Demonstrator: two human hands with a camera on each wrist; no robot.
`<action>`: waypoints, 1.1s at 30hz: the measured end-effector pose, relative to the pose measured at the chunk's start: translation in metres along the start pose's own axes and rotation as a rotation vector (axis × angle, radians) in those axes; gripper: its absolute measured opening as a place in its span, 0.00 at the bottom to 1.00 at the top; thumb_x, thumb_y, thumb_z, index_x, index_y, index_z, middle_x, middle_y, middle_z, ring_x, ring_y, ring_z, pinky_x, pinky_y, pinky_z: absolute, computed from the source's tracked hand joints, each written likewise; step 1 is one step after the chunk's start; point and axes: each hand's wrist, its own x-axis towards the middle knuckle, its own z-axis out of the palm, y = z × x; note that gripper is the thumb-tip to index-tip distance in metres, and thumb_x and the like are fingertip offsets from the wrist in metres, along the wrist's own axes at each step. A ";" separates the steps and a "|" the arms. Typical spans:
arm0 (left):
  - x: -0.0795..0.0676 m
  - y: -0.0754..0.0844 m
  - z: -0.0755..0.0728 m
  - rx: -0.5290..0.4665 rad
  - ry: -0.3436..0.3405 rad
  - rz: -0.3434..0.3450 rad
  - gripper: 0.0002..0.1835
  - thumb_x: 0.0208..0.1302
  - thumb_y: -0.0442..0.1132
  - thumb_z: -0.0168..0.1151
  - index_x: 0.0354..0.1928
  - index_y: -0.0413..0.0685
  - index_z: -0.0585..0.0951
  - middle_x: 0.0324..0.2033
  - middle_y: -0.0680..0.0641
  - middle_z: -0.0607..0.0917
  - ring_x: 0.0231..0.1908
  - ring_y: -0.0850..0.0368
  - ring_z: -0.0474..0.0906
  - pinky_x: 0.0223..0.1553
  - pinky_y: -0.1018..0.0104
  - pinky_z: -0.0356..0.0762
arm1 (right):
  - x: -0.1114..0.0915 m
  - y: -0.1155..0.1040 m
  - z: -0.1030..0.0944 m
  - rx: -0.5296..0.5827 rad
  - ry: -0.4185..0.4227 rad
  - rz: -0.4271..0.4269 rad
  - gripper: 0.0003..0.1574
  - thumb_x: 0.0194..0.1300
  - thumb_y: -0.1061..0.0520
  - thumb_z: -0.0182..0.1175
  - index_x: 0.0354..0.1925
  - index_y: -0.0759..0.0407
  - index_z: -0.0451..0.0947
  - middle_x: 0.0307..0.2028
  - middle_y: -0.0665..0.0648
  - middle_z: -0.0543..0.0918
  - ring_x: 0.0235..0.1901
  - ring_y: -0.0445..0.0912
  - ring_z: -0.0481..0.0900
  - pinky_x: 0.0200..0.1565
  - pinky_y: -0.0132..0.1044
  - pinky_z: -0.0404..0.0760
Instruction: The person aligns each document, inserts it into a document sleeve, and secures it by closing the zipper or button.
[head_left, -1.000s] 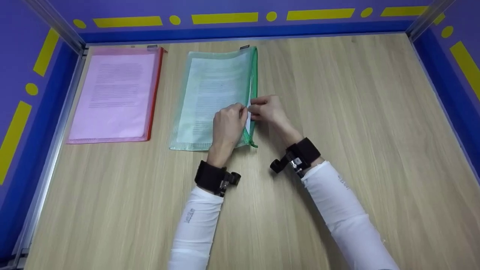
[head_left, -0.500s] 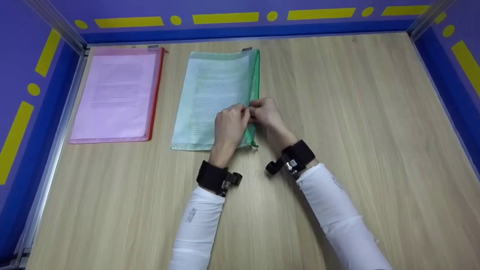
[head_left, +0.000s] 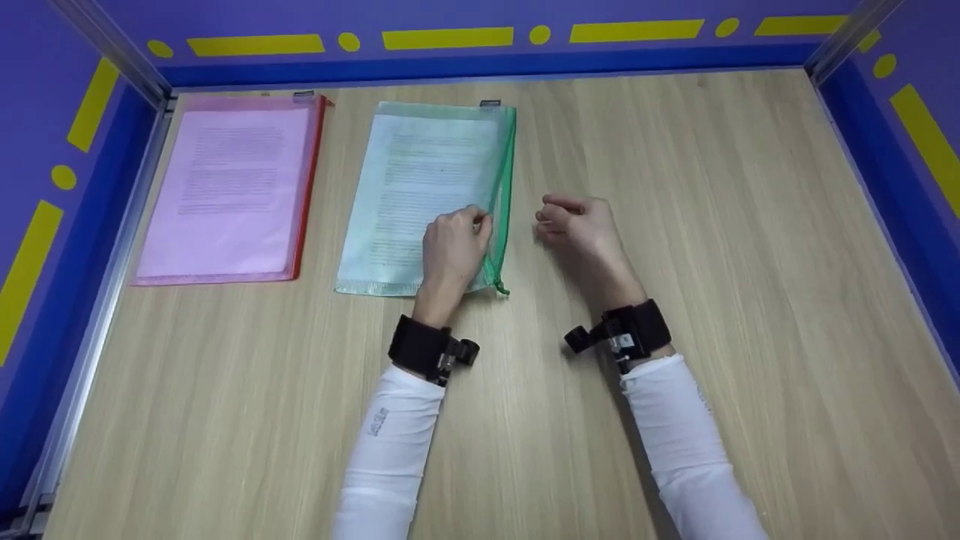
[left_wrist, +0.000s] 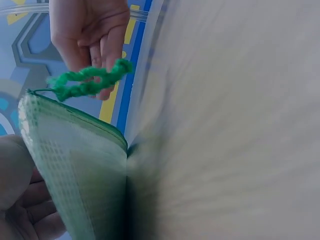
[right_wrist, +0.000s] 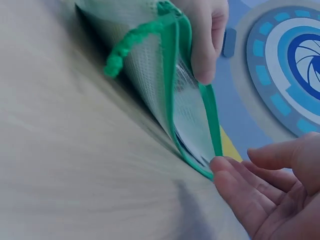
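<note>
A translucent green zipper pouch (head_left: 439, 165) with printed sheets inside lies on the table in the head view. Its right side gapes along the green zipper edge (right_wrist: 215, 117), as the right wrist view shows. My left hand (head_left: 454, 244) pinches the upper layer near that edge and lifts it. A green braided cord (left_wrist: 92, 81) hangs at the pouch's near corner. To the right of the pouch, my right hand (head_left: 589, 229) holds nothing; its fingers are loosely bent, apart from the edge. The tips of the left fingers are partly hidden.
A pink zipper pouch (head_left: 229, 187) with a red edge and printed paper inside lies to the left on the wooden table (head_left: 735, 247). Blue-purple panels (head_left: 465, 56) with yellow marks stand along the back and both sides.
My right hand has let go of the pouch's edge and moved right. My left hand stays at the upper layer, and the opening shows again where the hands met.
</note>
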 end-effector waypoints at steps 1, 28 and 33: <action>0.000 0.000 0.001 0.003 -0.005 -0.006 0.12 0.70 0.41 0.60 0.40 0.43 0.88 0.36 0.44 0.91 0.32 0.50 0.89 0.37 0.60 0.86 | 0.000 0.001 -0.003 -0.016 0.001 -0.012 0.26 0.70 0.56 0.58 0.62 0.66 0.75 0.44 0.59 0.87 0.38 0.41 0.86 0.43 0.32 0.86; 0.012 0.013 0.014 0.292 -0.304 0.133 0.22 0.71 0.45 0.58 0.16 0.49 0.72 0.21 0.47 0.83 0.25 0.50 0.83 0.28 0.55 0.84 | -0.005 0.005 -0.015 -0.026 0.028 -0.018 0.24 0.72 0.53 0.57 0.62 0.61 0.76 0.41 0.56 0.86 0.39 0.43 0.86 0.48 0.35 0.86; 0.008 0.006 -0.004 0.270 -0.407 0.240 0.16 0.70 0.48 0.60 0.34 0.42 0.85 0.33 0.42 0.87 0.35 0.46 0.85 0.37 0.53 0.85 | -0.001 0.001 -0.015 -0.024 0.005 -0.055 0.24 0.72 0.54 0.56 0.62 0.64 0.75 0.39 0.56 0.86 0.37 0.41 0.88 0.44 0.33 0.86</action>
